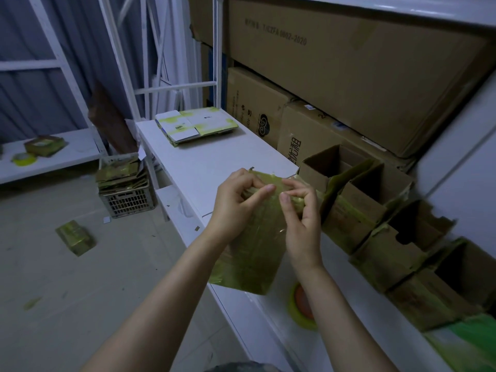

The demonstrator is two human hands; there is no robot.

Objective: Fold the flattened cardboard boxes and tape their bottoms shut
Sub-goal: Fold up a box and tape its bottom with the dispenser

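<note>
A flattened cardboard box [252, 253], brown and covered in yellow-green tape, is held above the front edge of the white shelf [204, 167]. My left hand [236, 205] pinches its top edge from the left. My right hand [300, 218] pinches the same edge from the right, fingers curled over the cardboard. A roll of yellow-green tape [300, 307] lies on the shelf under my right forearm, partly hidden. Several folded open boxes [375, 210] stand in a row along the shelf to the right.
A stack of flat white and green boxes [196, 124] lies at the shelf's far end. Large brown cartons [349, 84] fill the rack behind. A crate of flat boxes [123, 189] and a loose bundle [75, 237] sit on the floor at left. Another tape roll [24, 158] lies on a left table.
</note>
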